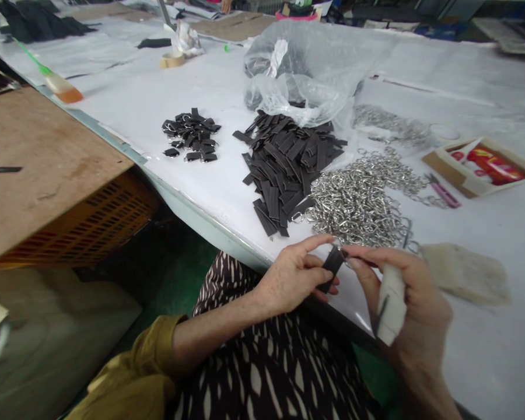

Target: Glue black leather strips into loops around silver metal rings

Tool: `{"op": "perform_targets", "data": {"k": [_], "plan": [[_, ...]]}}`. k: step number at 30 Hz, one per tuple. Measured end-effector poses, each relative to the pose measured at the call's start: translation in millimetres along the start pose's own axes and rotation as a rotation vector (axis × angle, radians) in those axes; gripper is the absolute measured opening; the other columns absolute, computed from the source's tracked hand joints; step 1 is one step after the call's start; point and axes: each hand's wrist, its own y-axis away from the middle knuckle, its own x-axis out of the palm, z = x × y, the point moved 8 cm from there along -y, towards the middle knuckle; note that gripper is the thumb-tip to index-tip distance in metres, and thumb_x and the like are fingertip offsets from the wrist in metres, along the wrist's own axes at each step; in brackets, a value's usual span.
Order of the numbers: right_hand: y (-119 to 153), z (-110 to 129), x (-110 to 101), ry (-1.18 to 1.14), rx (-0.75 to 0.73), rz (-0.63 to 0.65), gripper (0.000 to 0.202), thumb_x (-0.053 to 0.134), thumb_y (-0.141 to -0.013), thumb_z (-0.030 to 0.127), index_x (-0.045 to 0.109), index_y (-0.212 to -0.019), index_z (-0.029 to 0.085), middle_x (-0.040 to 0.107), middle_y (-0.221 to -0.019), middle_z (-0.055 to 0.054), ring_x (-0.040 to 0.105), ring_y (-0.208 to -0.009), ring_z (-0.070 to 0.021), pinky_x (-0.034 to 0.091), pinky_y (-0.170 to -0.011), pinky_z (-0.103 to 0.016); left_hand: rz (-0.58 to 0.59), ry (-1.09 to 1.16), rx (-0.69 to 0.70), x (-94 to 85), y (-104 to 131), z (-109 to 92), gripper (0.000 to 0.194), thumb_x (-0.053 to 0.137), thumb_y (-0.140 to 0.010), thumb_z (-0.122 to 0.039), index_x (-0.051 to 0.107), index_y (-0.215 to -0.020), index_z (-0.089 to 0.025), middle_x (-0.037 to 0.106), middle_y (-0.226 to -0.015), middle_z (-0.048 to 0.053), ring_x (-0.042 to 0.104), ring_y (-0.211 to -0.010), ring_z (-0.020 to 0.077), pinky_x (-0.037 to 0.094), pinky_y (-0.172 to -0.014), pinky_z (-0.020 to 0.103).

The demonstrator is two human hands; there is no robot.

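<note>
My left hand [291, 277] pinches a short black strap [331, 269] between thumb and fingers at the table's front edge. At the strap's upper end sits a small metal ring [338, 244]. My right hand [413, 297] is closed, its thumb and index fingertip on that ring. Held in the same hand is a tool with a white wrapped handle [391, 303]; its thin metal tip [406, 233] points away from me. Just beyond my hands lie a heap of metal rings [363, 201] and a pile of loose black straps [289, 157].
Several looped straps with rings [190, 137] form a small pile at left. A clear plastic bag [306, 64] stands behind the straps. To the right are a whitish block [466, 274], a pink-handled tool [446, 194] and a cardboard box [459, 172]. A glue bottle [61, 87] lies far left.
</note>
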Motion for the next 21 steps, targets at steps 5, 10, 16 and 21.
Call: {"op": "perform_targets", "data": {"k": [5, 10, 16, 21], "plan": [[-3.0, -0.1, 9.8, -0.042, -0.026, 0.144, 0.013, 0.058, -0.085, 0.024, 0.058, -0.097, 0.028, 0.065, -0.094, 0.001, 0.061, -0.08, -0.0146, 0.047, -0.069, -0.027, 0.075, -0.067, -0.041, 3.8, 2.2, 1.7, 0.077, 0.056, -0.07, -0.009, 0.027, -0.14, -0.024, 0.061, -0.068, -0.001, 0.062, -0.059, 0.0149, 0.049, -0.046, 0.021], [-9.2, -2.5, 9.9, -0.119, -0.044, 0.216, 0.016, 0.061, -0.082, 0.026, 0.057, -0.098, 0.028, 0.065, -0.093, 0.002, 0.063, -0.082, -0.0149, 0.049, -0.069, -0.026, 0.127, -0.079, -0.069, 4.1, 2.6, 3.2, 0.074, 0.056, -0.071, -0.009, 0.028, -0.138, -0.022, 0.062, -0.069, -0.001, 0.061, -0.056, 0.0127, 0.047, -0.046, 0.02], [-10.8, -6.2, 15.1, -0.149, -0.022, 0.342, 0.016, 0.063, -0.081, 0.03, 0.057, -0.096, 0.029, 0.066, -0.089, 0.004, 0.064, -0.08, -0.0136, 0.05, -0.067, -0.023, 0.248, -0.113, -0.104, 7.2, 3.8, 2.2, 0.072, 0.055, -0.072, -0.008, 0.026, -0.137, -0.021, 0.061, -0.067, -0.003, 0.059, -0.053, 0.011, 0.044, -0.044, 0.018], [-12.6, -16.1, 20.7, -0.238, 0.001, 0.357, 0.017, 0.065, -0.079, 0.029, 0.059, -0.095, 0.027, 0.066, -0.087, 0.002, 0.063, -0.077, -0.0143, 0.05, -0.066, -0.025, 0.33, -0.1, -0.15, 7.3, 6.8, -2.5, 0.069, 0.057, -0.073, -0.011, 0.029, -0.137, -0.02, 0.062, -0.071, -0.001, 0.061, -0.055, 0.0112, 0.043, -0.045, 0.018]]}}
